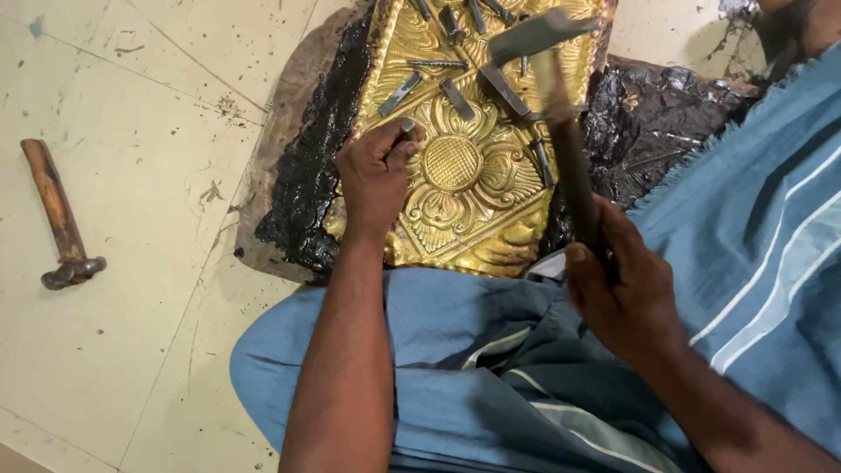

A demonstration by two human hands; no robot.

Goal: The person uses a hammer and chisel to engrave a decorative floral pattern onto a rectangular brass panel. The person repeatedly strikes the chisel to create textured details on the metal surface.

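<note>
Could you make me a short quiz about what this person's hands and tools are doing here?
1. True or false: the right hand grips the raised hammer.
2. What does the left hand press against the embossed golden metal sheet?
A. a punch
B. a brush
C. a cloth
3. Where does the spare hammer lie?

Key:
1. True
2. A: a small metal punch, with loose punches lying on the sheet
3. On the pale floor, left of the black pitch bed, untouched

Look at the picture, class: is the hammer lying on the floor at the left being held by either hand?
No: the spare hammer lies alone on the floor, while the right hand grips another hammer and the left hand holds a punch.
</note>
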